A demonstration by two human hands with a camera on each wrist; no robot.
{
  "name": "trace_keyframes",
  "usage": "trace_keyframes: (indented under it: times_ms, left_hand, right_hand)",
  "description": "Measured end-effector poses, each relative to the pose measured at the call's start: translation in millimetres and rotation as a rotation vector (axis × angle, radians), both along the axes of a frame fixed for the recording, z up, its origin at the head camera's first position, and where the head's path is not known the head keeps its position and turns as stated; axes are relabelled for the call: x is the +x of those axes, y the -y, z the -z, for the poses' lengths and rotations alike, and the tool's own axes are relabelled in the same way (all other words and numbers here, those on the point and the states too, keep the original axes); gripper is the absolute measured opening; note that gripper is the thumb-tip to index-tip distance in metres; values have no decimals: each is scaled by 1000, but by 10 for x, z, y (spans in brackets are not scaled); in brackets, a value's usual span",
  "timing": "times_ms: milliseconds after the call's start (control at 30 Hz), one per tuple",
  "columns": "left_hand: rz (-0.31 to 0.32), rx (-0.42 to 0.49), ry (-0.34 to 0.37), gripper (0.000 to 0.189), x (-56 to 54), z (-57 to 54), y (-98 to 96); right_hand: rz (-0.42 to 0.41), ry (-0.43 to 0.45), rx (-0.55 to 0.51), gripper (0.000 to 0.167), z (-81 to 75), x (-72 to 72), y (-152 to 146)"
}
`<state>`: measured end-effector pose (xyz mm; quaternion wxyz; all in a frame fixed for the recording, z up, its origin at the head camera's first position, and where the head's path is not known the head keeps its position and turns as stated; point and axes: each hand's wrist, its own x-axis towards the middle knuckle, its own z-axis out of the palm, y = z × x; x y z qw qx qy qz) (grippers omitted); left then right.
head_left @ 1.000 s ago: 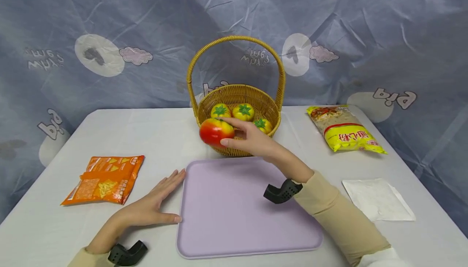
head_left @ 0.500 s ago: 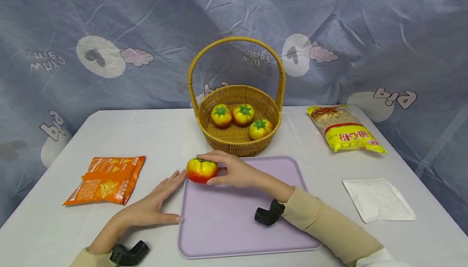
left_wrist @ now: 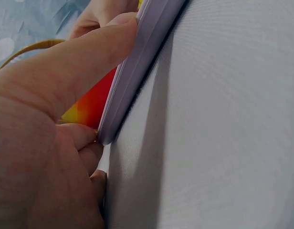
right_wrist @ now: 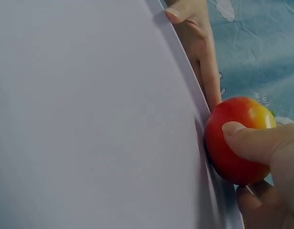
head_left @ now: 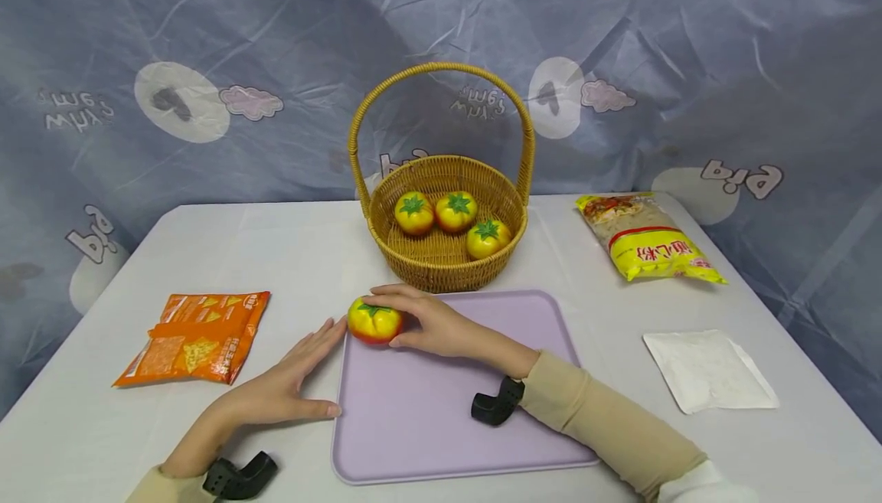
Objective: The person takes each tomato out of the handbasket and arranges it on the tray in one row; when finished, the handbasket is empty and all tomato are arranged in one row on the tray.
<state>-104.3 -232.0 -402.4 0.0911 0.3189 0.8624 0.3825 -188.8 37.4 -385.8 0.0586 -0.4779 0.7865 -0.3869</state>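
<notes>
A red and yellow tomato (head_left: 374, 322) with a green leafy top sits at the far left corner of the lilac tray (head_left: 441, 411). My right hand (head_left: 434, 323) grips it from the right; the right wrist view shows the thumb pressed on the red side of the tomato (right_wrist: 237, 143). On the table to the left, my left hand (head_left: 285, 384) lies with fingers extended, thumb and fingertips at the rim of the tray (left_wrist: 123, 81). Behind the tray, a wicker basket (head_left: 441, 277) with a tall handle holds three similar tomatoes (head_left: 455, 213).
An orange snack bag (head_left: 196, 338) lies left of my left hand. At the back right is a yellow food packet (head_left: 648, 239), with a flat white packet (head_left: 713, 373) nearer the front. A patterned cloth (head_left: 289, 44) hangs behind the table.
My right hand has brought the tomato from the basket's front edge down and left to the tray's far left corner. The left hand has stayed at the tray's left edge.
</notes>
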Motion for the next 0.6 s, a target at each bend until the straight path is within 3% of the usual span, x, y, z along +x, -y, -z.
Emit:
trace_keyframes:
  times_ms: [600]
  left_hand:
    - [6,1,1,101,5,2,-6]
  right_hand:
    - [63,23,-21,66,0,17,-5]
